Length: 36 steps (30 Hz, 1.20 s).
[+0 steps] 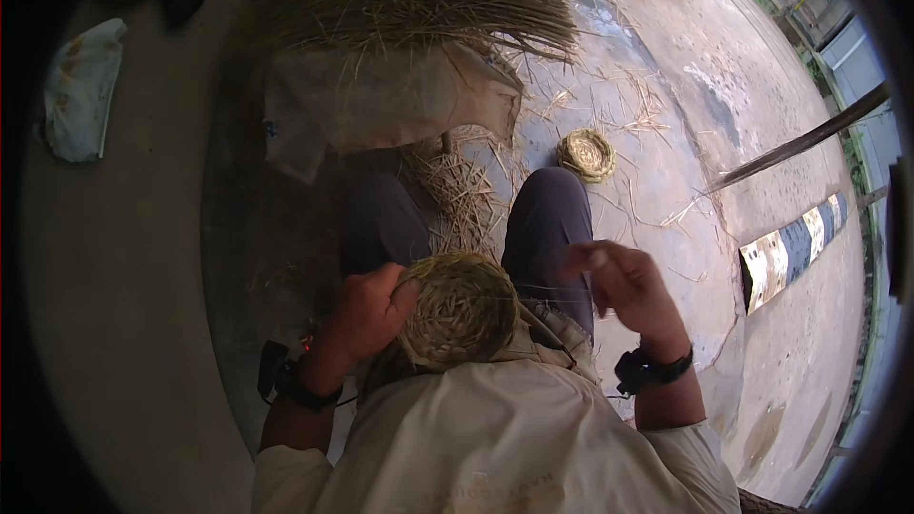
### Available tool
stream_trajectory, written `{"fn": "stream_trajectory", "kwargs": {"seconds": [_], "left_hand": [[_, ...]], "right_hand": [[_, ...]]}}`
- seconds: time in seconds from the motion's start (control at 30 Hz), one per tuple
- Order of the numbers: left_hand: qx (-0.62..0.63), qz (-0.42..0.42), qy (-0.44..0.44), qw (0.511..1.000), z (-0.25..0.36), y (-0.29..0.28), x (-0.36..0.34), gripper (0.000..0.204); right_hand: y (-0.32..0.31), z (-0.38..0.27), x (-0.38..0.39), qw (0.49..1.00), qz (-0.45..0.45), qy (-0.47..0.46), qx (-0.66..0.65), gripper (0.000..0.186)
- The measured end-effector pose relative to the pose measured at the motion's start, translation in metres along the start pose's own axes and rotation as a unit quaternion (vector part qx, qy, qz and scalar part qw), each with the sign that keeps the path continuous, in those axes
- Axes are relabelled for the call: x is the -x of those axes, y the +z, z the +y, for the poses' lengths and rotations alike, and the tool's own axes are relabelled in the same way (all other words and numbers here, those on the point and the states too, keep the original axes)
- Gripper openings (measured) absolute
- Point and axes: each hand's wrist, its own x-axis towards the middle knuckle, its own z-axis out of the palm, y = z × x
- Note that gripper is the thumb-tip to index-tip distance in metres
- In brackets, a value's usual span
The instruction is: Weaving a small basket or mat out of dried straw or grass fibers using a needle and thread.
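Note:
A small round woven straw basket rests in my lap, its open top facing up. My left hand is closed on the basket's left rim, thumb over the edge. A thin pale strand runs from the basket's right rim toward my right hand. That hand is raised off to the right of the basket, over my thigh, with its fingers curled together and partly blurred. It appears to pinch the strand's end, though the fingertips hide the grip.
Beyond my knees, a large bundle of straw stalks lies over a cloth-covered support. A second woven basket sits on the floor past my right knee, among loose straw. A slanted pole and a striped block stand farther right.

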Motion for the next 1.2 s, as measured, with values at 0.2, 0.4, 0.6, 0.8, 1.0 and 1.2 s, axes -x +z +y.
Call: {"fn": "stream_trajectory", "kwargs": {"seconds": [0.2,0.4,0.6,0.8,1.0,1.2], "left_hand": [[-0.025,0.054,-0.020,0.998,0.015,-0.008,-0.008,0.021],[-0.020,0.186,-0.071,0.980,-0.010,-0.025,-0.010,0.021],[-0.046,0.178,-0.052,0.982,-0.004,-0.024,-0.006,0.019],[-0.051,0.128,-0.039,0.990,0.018,-0.010,-0.002,0.019],[-0.021,0.139,-0.020,0.990,0.031,-0.009,-0.001,0.019],[-0.026,0.128,-0.006,0.991,0.026,-0.007,-0.004,0.020]], "right_hand": [[-0.010,0.021,0.011,0.996,0.085,-0.022,-0.007,0.043],[-0.013,0.036,0.030,0.988,0.139,-0.034,-0.054,0.045],[0.005,0.026,0.019,0.996,0.072,0.000,-0.052,0.044],[0.080,0.007,-0.022,0.967,-0.075,-0.202,0.137,0.032],[0.103,0.001,-0.031,0.922,-0.117,-0.232,0.288,0.028],[0.106,0.004,-0.036,0.920,-0.118,-0.225,0.299,0.025]]}}
